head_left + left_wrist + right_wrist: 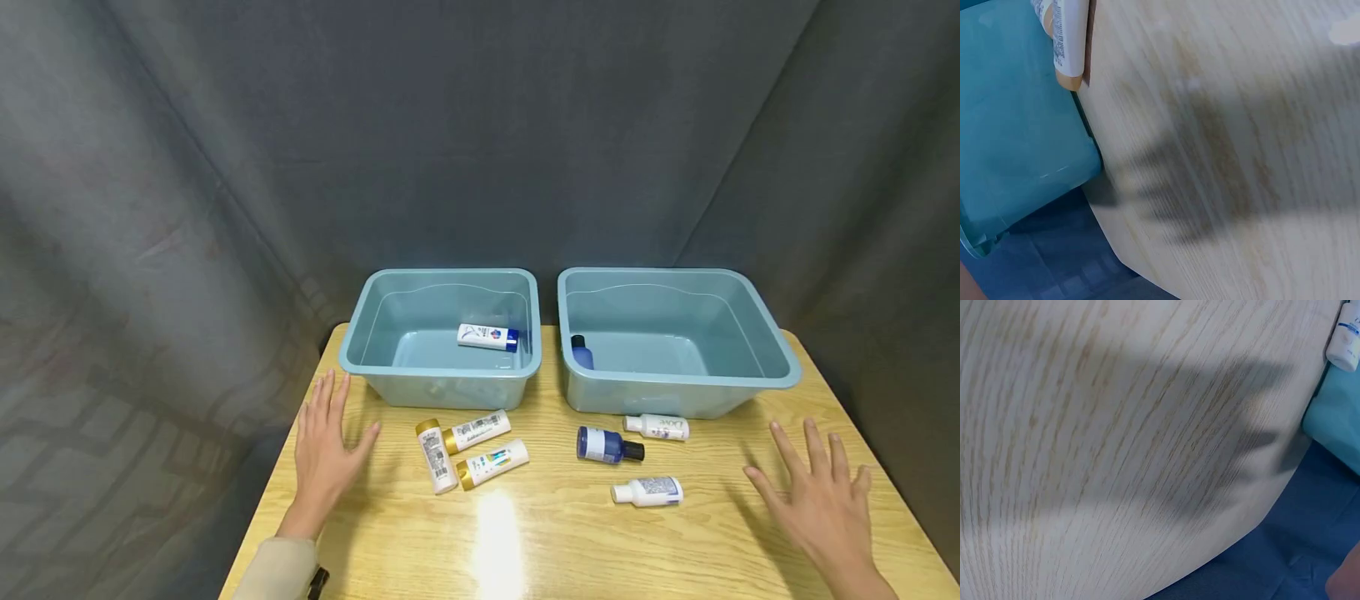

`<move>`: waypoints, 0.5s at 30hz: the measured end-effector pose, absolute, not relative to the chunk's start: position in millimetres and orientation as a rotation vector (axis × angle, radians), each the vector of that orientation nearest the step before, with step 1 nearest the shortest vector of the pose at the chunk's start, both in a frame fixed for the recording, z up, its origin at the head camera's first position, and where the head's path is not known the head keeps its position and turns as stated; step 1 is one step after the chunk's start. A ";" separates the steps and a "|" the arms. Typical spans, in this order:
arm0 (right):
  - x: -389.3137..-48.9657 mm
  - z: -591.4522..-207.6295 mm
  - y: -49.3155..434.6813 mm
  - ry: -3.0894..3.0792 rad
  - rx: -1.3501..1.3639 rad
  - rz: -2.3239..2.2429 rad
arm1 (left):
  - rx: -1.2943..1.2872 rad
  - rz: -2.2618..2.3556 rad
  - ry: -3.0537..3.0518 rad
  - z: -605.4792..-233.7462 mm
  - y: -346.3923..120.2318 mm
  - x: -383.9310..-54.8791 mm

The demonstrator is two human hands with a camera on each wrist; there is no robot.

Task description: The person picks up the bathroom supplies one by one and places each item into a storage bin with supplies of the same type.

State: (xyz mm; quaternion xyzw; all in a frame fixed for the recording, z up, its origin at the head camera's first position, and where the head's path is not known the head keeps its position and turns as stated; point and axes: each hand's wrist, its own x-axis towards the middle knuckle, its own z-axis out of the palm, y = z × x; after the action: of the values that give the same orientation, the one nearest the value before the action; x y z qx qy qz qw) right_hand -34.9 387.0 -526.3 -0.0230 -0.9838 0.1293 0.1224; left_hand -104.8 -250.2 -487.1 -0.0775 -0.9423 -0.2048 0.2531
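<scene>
My left hand, fingers spread and holding nothing, is over the table's left side. Nearest to it lie three white tubes with gold caps: an upright-lying one, one behind and one in front. On the right, my right hand is also spread with nothing in it. To its left lie a blue bottle with a black cap, a white Dove bottle and another white bottle. In the wrist views, mostly the hands' shadows on the table show.
Two light-blue plastic bins stand side by side at the table's back. The left bin contains a white tube with a blue cap; the right bin contains a blue bottle with a dark cap. A grey curtain hangs behind.
</scene>
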 end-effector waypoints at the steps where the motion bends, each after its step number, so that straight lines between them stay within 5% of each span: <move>1: -34.7 -526.4 386.8 -2.867 -0.064 0.380 | -0.213 -0.574 -2.548 -487.0 -250.1 -106.2; 15: -32.9 -530.2 386.5 -2.855 -0.006 0.397 | -0.200 -0.807 -2.542 -489.2 -256.2 -127.0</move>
State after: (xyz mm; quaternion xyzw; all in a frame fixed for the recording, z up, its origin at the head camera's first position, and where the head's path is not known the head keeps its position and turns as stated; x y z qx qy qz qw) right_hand -32.9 386.5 -530.2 -0.0020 -0.9822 0.1364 0.1292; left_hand -127.0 -256.2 -489.2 -0.0726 -0.9247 -0.2935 0.2312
